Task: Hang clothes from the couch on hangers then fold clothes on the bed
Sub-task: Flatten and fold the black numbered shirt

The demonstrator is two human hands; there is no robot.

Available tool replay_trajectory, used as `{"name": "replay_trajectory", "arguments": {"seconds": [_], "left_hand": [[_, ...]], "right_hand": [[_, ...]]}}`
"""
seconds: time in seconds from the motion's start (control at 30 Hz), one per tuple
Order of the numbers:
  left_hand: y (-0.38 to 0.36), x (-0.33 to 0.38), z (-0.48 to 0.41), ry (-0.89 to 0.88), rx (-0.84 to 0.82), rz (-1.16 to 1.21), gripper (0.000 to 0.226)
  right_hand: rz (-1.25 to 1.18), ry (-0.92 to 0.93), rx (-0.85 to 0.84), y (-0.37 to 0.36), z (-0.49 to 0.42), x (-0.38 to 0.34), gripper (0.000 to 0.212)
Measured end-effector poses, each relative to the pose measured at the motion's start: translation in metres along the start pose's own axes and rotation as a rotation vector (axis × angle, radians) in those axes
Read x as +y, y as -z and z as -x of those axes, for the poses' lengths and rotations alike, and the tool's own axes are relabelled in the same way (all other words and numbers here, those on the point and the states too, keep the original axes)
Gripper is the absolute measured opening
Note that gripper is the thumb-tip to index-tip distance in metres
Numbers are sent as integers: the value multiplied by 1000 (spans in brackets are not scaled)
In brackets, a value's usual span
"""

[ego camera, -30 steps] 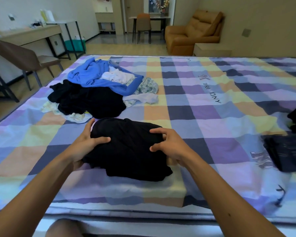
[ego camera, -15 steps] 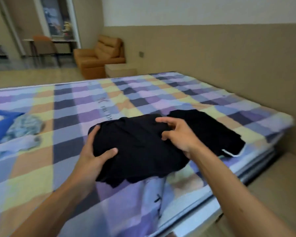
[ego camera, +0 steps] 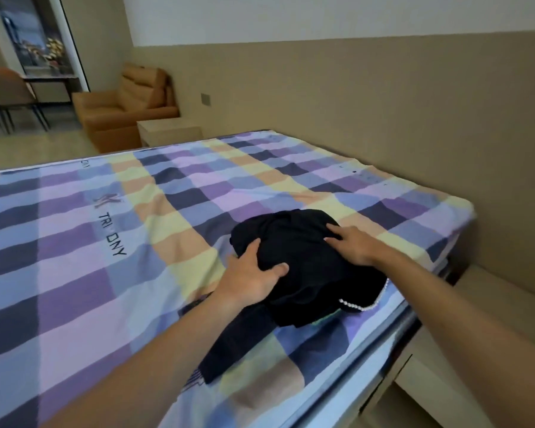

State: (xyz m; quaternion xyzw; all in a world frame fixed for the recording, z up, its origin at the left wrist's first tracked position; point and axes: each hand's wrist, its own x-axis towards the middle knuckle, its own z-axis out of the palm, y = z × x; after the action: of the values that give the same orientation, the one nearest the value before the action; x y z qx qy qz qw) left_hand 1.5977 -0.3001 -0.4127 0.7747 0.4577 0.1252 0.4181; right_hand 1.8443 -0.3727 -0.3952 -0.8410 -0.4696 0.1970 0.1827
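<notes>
Folding stage, by my judgement: both hands are at the bed (ego camera: 90,273). The couch (ego camera: 121,103) is well apart across the room, and no hangers are in sight.

- Black top (ego camera: 306,261): folded into a compact bundle, lying near the bed's right-hand corner on my side.
- Under it is a second dark garment (ego camera: 226,344), one flat end sticking out toward me. A stack has been started, with at least two pieces.
- A white bead trim (ego camera: 360,307) shows at the bundle's near edge. I cannot tell which piece it belongs to.

Left hand (ego camera: 250,276): thumb laid over the top, fingers (ego camera: 250,247) cupped round the bundle's left edge, clamped on the cloth.
Right hand (ego camera: 354,245): fingers (ego camera: 334,228) straight and a little apart, lying flat on top, gripping nothing.

Done, as I read it: this piece is folded and set on the stack, needing only a last pat and letting go.
Left: unknown. The bed runs out of view to my left, so I cannot tell whether any clothes remain unfolded there. The open stretch of cover I can see holds only this stack.
</notes>
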Motion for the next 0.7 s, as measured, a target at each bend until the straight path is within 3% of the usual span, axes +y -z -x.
{"name": "replay_trajectory", "arguments": {"seconds": [0.1, 0.17, 0.23, 0.33, 0.4, 0.47, 0.57, 0.7], "left_hand": [[25, 18, 3, -70, 322, -476, 77], [32, 42, 2, -272, 494, -513, 78], [22, 57, -7, -414, 399, -455, 88], [-16, 38, -23, -338, 145, -474, 115], [-41, 6, -29, -341, 130, -472, 125], [-55, -16, -31, -373, 177, -424, 126], [-53, -18, -29, -380, 176, -383, 124], [-42, -7, -24, -354, 132, -325, 117]], "right_hand": [[-33, -4, 44, -14, -4, 11, 67], [-11, 56, 108, -10, -2, 6, 72], [-83, 135, 137, -7, 1, -1, 71], [-144, 173, 130, -24, 5, 5, 79], [-122, 173, 174, -43, 9, 14, 89], [-72, 183, 221, -54, 7, 19, 83], [-80, 170, 252, -57, 6, 17, 72], [-113, 141, 223, -50, 12, 13, 72]]}}
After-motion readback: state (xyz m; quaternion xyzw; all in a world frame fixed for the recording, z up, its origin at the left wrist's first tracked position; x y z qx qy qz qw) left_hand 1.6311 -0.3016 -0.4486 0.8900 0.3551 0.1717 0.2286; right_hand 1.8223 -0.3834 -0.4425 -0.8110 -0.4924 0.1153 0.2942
